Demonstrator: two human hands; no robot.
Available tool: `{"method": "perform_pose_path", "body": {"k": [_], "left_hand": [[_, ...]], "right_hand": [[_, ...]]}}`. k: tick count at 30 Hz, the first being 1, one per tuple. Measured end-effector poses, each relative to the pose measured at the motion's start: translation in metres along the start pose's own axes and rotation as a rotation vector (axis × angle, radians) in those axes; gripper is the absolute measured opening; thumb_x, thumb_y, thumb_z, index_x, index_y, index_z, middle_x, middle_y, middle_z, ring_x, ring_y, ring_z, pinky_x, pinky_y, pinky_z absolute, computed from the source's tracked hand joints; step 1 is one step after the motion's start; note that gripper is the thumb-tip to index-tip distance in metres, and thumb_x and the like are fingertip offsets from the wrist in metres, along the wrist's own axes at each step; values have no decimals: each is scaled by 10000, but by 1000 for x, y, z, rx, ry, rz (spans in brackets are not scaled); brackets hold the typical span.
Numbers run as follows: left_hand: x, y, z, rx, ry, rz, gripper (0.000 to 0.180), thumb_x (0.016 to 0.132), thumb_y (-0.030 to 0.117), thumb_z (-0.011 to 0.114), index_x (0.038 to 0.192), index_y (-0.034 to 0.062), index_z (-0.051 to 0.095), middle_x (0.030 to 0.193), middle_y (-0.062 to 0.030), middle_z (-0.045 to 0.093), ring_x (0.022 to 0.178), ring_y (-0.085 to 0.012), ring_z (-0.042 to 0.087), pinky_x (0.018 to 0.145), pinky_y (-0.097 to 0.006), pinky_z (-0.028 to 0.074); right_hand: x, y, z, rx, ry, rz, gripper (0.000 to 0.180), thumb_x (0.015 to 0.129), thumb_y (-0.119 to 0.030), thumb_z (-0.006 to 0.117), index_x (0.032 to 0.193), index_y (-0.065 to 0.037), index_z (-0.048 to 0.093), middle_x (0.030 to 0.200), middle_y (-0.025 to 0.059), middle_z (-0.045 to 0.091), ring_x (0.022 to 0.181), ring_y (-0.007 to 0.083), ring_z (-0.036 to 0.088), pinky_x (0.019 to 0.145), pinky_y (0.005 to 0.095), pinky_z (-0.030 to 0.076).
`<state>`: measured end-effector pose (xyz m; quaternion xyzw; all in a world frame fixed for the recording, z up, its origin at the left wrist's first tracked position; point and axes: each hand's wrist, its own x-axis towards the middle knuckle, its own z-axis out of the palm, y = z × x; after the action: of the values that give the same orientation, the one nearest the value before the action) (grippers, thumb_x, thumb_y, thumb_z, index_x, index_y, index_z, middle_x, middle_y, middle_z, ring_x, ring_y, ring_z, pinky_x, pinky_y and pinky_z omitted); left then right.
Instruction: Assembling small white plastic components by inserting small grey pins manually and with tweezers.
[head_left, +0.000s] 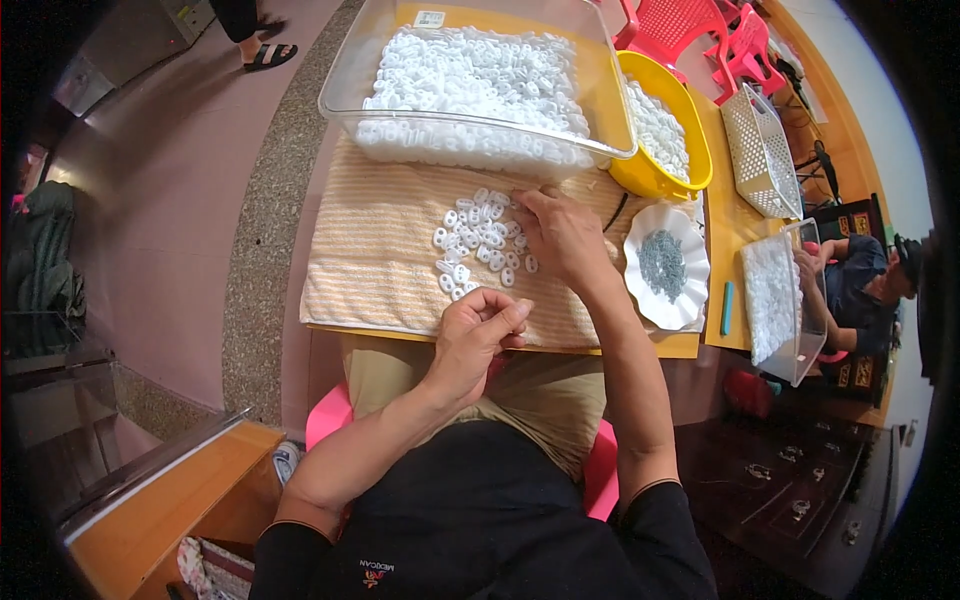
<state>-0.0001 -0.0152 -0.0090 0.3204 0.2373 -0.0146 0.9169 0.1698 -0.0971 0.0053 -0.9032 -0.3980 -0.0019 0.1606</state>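
Observation:
Small white oval plastic pieces with two holes (480, 237) lie in a loose pile on a striped towel (375, 235). My right hand (565, 238) is at the pile's upper right edge, thumb and fingertips drawn together; whatever is between them is too small to make out. Nearer to me, my left hand (472, 338) is closed just below the pile, its thumb pressed against the curled fingers. What it holds, if anything, is hidden. To the right of my right hand, a white scalloped dish (638, 285) contains many tiny grey-green parts.
Beyond the pile stands a large clear bin (345, 100) of white pieces. A yellow tub (703, 150) and a white perforated basket (762, 150) stand on the right. Farther right, another person (850, 285) reaches to a clear bin (800, 345). A teal stick (727, 308) lies near the dish.

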Motion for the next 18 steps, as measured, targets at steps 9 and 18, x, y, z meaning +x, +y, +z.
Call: {"method": "perform_pose_path", "body": {"k": [9,18], "left_hand": [[-1,1,-2,-11,-6,-16,101,864,110,672,891,53,594,822,-28,630,692,-84,576,633,-226,497],[-3,4,4,-43,28,22,146,872,169,682,915,69,585,767,2,588,653,-65,561,610,-208,492]], "right_hand": [[1,-4,-2,120,76,-18,154,863,-172,592,948,-61,657,839,170,640,794,363,623,685,428,485],[-43,-17,-20,732,-13,100,143,886,-72,622,977,37,638,718,41,617,637,83,570,577,231,470]]}}
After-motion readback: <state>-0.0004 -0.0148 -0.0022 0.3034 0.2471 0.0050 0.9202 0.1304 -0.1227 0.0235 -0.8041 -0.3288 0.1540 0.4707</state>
